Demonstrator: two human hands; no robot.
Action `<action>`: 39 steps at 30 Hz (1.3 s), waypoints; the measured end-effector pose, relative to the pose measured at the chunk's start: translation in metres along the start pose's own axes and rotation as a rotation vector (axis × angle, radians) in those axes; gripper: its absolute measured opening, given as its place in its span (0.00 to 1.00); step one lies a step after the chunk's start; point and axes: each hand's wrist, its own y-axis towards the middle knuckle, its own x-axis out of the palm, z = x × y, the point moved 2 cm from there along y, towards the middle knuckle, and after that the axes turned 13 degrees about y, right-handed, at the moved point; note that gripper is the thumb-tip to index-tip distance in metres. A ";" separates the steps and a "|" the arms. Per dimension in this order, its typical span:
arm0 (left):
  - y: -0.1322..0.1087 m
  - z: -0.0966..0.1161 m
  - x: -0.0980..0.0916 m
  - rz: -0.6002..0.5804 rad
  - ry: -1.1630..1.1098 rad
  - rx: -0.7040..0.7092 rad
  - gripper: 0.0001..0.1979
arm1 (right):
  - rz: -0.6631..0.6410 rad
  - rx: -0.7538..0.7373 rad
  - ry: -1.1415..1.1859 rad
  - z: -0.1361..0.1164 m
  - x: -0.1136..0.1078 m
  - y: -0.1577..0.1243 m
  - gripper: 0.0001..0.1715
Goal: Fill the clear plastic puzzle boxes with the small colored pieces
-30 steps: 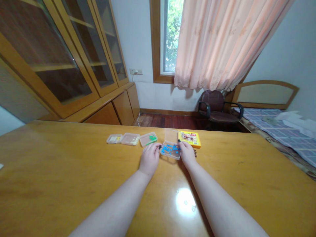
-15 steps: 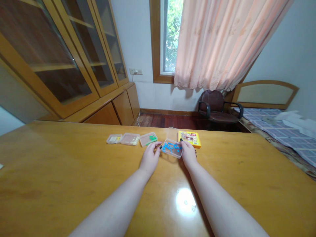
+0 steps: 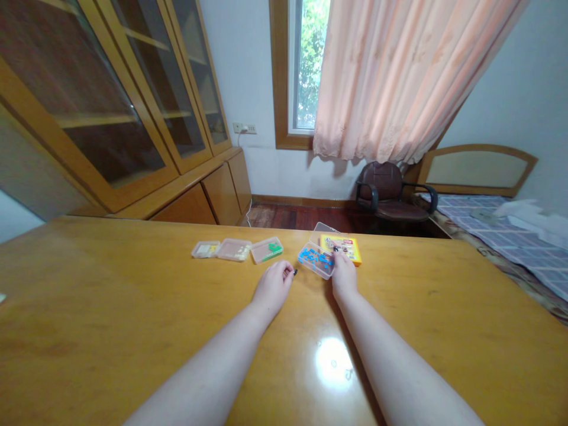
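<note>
My right hand [image 3: 344, 273] grips the right end of a clear plastic box [image 3: 327, 274], thumb at its rim. The box is tilted just above the table, its clear lid [image 3: 325, 228] hinged back on the far side. Small blue pieces [image 3: 313, 256] lie scattered inside it. To the left of the box and apart from it, my left hand [image 3: 274, 286] is closed with its fingertips together; whatever they may hold is hidden. Beyond that hand stands a clear box with green pieces [image 3: 274, 247].
Left of the green pieces are a clear box with cream pieces [image 3: 243, 253] and a smaller clear box [image 3: 200, 250] with pale yellow contents. A yellow printed box [image 3: 354, 251] lies behind my right hand. The wooden table [image 3: 133, 307] ends before a brown armchair [image 3: 384, 183].
My right hand has moved the box of blue pieces right and slightly away, turning it. My left hand has come off the box, drawn back a little and closed its fingers.
</note>
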 end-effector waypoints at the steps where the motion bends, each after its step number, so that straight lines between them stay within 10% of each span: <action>1: 0.000 0.001 0.000 -0.012 0.008 0.009 0.05 | 0.002 -0.008 -0.002 -0.002 0.000 -0.001 0.14; 18: 0.001 -0.008 0.005 0.053 -0.382 -0.134 0.11 | -0.057 0.018 -0.009 0.003 0.002 0.001 0.15; 25: -0.009 0.015 -0.003 -0.055 -0.403 0.095 0.41 | -0.288 0.128 0.067 0.005 0.013 -0.008 0.16; 39: -0.009 0.012 -0.001 -0.070 -0.429 0.012 0.40 | -0.315 0.220 0.118 0.015 0.013 -0.005 0.36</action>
